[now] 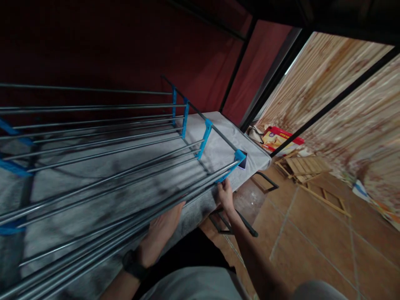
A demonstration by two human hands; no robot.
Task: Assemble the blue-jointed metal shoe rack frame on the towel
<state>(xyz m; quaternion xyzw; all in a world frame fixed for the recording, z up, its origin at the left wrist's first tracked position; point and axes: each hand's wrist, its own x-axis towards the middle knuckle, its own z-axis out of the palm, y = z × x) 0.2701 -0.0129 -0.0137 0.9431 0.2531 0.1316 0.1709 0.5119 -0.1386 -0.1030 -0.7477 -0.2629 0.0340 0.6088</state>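
Observation:
A rack of thin metal tubes (125, 148) with blue plastic brackets (205, 135) lies across the grey-covered surface (187, 168). My right hand (225, 195) is closed at its near right end, the fingers pinching the lower part of the nearest blue bracket (240, 156). My left hand (167, 225), with a dark watch (135, 265) on the wrist, lies against the nearest bundle of tubes (103, 241). Those tubes hide most of its fingers, so I cannot tell how firmly it grips. A small dark flat object (243, 161) shows behind the nearest bracket.
Black frame posts (276, 79) stand at the right end of the surface. A stool with dark metal legs (246, 225) is below the edge. On the tiled floor (312, 241) lie wooden slatted pieces (308, 168) and a red and yellow box (281, 139), before a patterned curtain (346, 91).

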